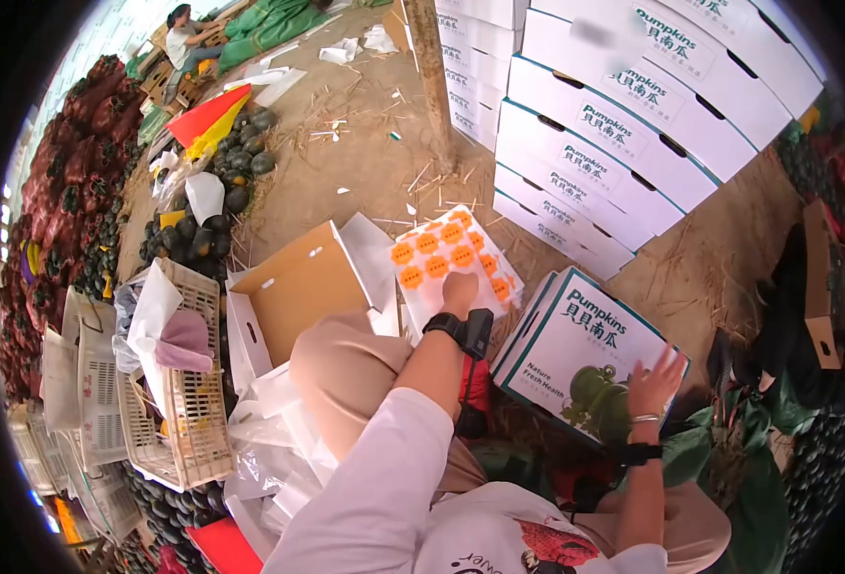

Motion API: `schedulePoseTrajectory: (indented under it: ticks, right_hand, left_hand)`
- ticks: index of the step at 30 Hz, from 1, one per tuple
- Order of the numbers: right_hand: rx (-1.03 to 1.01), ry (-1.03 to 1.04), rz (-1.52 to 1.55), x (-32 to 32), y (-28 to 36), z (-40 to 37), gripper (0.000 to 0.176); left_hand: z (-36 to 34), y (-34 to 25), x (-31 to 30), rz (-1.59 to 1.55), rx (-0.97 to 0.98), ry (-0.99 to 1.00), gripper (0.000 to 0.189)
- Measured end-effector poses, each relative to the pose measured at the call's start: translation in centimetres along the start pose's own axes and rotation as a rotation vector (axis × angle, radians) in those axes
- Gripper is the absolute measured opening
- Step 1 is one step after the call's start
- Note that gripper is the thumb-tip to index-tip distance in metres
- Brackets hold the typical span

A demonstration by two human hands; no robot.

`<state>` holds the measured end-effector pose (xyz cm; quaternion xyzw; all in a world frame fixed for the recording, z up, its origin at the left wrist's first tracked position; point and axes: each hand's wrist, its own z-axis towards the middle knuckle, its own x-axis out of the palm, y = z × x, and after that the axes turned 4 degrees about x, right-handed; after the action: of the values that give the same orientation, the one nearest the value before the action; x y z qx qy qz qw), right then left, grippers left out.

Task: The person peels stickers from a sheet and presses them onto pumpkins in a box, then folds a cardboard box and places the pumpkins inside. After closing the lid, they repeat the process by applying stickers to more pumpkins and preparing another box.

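Note:
My left hand (459,291) is closed at a white sheet of orange stickers (432,251), its fingertips partly hidden. More sticker sheets lie fanned out under that one, to the right. A black device is strapped to my left wrist. My right hand (656,385) rests with fingers spread on the right end of a closed white carton (566,335). Green "Pumpkins" lettering and a green pumpkin picture show on its lid. Left of the stickers stands an open carton (293,287) with a brown inside; its white flap points toward the sheets.
Tall stacks of pumpkin cartons (585,143) stand ahead on the right, beside a post (432,86). Plastic crates (178,421) are at the left, with a heap of dark green pumpkins (241,153) beyond. Red net sacks (68,182) are piled farther left. A person (188,43) sits far back.

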<state>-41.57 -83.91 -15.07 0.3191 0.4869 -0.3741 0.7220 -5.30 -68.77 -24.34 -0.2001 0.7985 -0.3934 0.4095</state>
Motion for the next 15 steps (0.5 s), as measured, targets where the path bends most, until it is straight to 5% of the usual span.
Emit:
schedulePoseTrajectory:
  ticks: [1,3,4,6,9,11,15]
  right_hand:
    - [-0.051,0.074,0.026,-0.9,3.3,-0.3,0.068]
    - [-0.156,0.236,0.035,-0.8,8.2,-1.2,0.063]
    - [-0.195,0.333,0.012,-0.2,9.6,-2.2,0.061]
    - [-0.242,0.404,0.011,0.6,10.7,-2.4,0.057]
    - [-0.212,0.392,0.045,0.3,10.1,-2.5,0.054]
    - [-0.199,0.416,0.053,0.1,10.0,-2.4,0.053]
    - [-0.167,0.404,0.078,0.2,9.8,-2.4,0.053]
  left_hand:
    - [1.8,2.7,1.1,0.088,0.188,0.024,0.033]
    - [3.0,2.6,1.3,0.054,0.255,0.095,0.033]
    - [2.5,-0.3,0.4,-0.063,0.132,0.155,0.034]
    - [-0.6,-10.7,-6.3,-0.015,0.200,0.383,0.036]
    - [-4.0,-19.3,-12.9,-0.341,0.550,0.215,0.030]
    - [-7.3,-23.4,-19.0,-0.117,0.756,0.080,0.033]
    - [-10.5,-22.2,-27.4,0.103,0.663,0.071,0.033]
